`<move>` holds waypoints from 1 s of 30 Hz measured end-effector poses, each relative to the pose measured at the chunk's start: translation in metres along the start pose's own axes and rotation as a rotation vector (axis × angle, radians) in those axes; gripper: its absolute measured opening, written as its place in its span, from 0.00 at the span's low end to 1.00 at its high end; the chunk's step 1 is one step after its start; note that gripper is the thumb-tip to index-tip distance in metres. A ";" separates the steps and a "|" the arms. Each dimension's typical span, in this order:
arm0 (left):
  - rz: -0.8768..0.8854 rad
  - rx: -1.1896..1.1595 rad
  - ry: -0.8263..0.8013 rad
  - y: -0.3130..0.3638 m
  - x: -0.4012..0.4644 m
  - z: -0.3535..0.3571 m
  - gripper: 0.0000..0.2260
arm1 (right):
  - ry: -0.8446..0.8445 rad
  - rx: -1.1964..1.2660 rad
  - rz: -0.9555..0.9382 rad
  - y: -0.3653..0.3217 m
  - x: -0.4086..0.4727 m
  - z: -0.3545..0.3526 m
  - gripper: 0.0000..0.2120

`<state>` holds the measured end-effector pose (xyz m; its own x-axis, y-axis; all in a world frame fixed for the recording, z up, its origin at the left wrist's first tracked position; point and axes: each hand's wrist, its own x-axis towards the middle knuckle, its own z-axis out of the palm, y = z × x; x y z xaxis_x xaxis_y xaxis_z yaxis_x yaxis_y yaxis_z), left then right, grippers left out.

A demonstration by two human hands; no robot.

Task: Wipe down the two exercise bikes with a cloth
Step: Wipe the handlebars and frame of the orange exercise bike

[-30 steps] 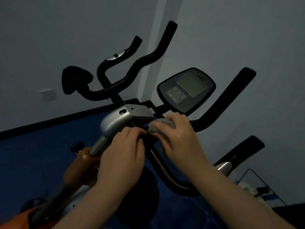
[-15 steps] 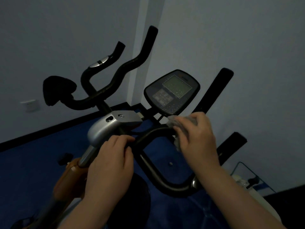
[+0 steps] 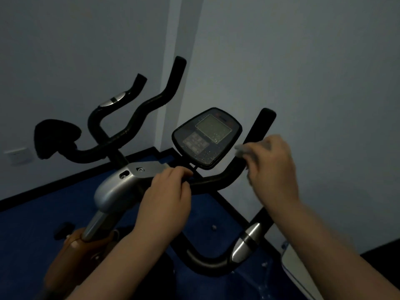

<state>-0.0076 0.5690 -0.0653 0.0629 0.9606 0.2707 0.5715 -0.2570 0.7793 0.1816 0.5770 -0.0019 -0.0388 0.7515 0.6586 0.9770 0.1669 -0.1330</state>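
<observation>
An exercise bike stands before me with black handlebars [image 3: 218, 180], a silver stem cover [image 3: 114, 189] and a console with a screen [image 3: 207, 137]. My left hand [image 3: 166, 195] grips the handlebar's centre, just right of the stem cover. My right hand [image 3: 272, 169] holds a pale grey cloth [image 3: 244, 149] pressed around the rising right handlebar arm [image 3: 259, 128]. Most of the cloth is hidden under my fingers. The bike's orange body [image 3: 71, 252] shows at lower left.
The left handlebar arms [image 3: 151, 100] and a black pad [image 3: 56, 137] reach toward the grey wall. A wall socket [image 3: 18, 156] sits at far left. Blue floor [image 3: 214, 217] lies below. A white object [image 3: 296, 267] lies at lower right.
My right hand has slid the cloth from the handlebar's centre out to the right and up along the right arm. My left hand has kept its grip near the stem.
</observation>
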 end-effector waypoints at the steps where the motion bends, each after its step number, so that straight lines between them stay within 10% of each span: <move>1: 0.005 -0.009 -0.006 0.003 0.005 0.004 0.11 | 0.080 -0.002 -0.009 0.005 0.011 -0.006 0.08; 5: 0.025 -0.041 -0.020 0.004 0.003 0.018 0.10 | 0.204 -0.010 -0.034 0.016 0.041 -0.016 0.11; 11: 0.018 -0.081 -0.013 -0.008 -0.003 0.017 0.11 | -0.215 0.044 0.009 0.002 -0.003 0.006 0.10; 30: -0.119 -0.261 -0.043 -0.016 -0.003 -0.002 0.10 | 0.005 0.343 0.424 -0.023 -0.024 0.026 0.08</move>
<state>-0.0185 0.5703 -0.0771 0.0461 0.9878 0.1484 0.3477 -0.1552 0.9247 0.1547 0.5713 -0.0339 0.3454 0.7954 0.4980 0.7825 0.0489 -0.6207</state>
